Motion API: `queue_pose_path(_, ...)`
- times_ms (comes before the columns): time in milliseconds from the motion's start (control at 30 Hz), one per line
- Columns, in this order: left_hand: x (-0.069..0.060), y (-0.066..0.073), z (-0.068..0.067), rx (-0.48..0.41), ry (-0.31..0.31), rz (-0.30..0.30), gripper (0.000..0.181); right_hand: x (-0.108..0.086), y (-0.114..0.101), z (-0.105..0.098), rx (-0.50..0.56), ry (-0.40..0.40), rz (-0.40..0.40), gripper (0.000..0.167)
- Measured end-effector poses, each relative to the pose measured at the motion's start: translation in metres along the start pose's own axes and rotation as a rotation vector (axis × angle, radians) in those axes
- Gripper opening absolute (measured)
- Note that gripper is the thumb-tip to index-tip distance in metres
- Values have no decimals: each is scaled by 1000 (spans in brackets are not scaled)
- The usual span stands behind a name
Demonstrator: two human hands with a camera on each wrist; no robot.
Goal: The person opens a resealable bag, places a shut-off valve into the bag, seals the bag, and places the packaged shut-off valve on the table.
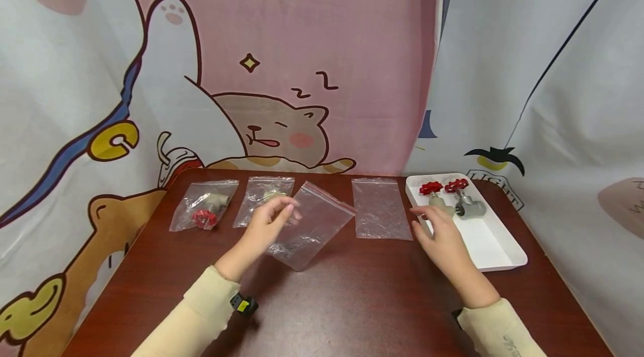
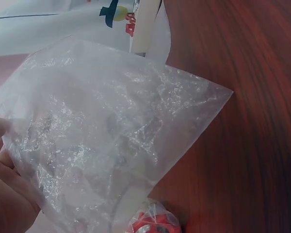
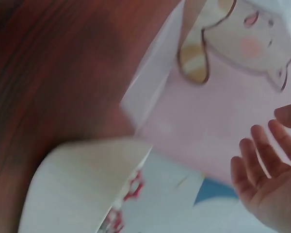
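My left hand point(image 1: 266, 225) pinches a clear zip bag point(image 1: 319, 225) by its side and holds it above the table. In the left wrist view the bag point(image 2: 111, 121) hangs flat and tilted, with nothing seen inside. My right hand point(image 1: 445, 239) is over the near left side of a white tray point(image 1: 495, 251), its fingers spread and holding nothing. Two grey valves lie at the tray's far end: one valve point(image 1: 470, 207) with a red handwheel, and a paler valve point(image 1: 431, 188), also red-wheeled and partly hidden by my right hand.
At the far left lies a zip bag point(image 1: 186, 212) holding a red-wheeled valve point(image 1: 204, 218). Beside it, another bag point(image 1: 251, 192) has a pale item inside, partly hidden. A flat zip bag point(image 1: 380, 212) lies left of the tray. A printed curtain point(image 1: 372, 66) hangs behind the table.
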State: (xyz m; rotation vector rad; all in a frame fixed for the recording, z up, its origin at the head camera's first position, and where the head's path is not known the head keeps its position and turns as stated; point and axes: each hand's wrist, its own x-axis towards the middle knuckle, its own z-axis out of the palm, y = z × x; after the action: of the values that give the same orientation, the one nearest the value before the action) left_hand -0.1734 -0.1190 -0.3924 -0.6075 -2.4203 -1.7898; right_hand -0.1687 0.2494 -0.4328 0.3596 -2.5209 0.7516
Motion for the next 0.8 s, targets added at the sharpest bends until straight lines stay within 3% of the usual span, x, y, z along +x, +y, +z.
queue_pose_path(133,-1,2,0,35,-7,27,18,4,-23,15,94,-46,-106,30)
queue_pose_path(333,-1,3,1,56,-14,54,18,12,-48,29,185,-120,-156,37)
queue_pose_path(433,-1,-2,2,58,-15,91,17,16,-58,34,228,-147,-166,38)
queue_pose_path(533,1,-16,3,76,-10,121,16,22,-67,37,265,-155,-173,39)
queue_pose_path(667,4,-31,4,92,-5,125,16,30,-78,42,326,-168,-173,41)
queue_pose_path(800,3,-32,3,84,-17,132,16,34,-84,49,375,-188,-155,39)
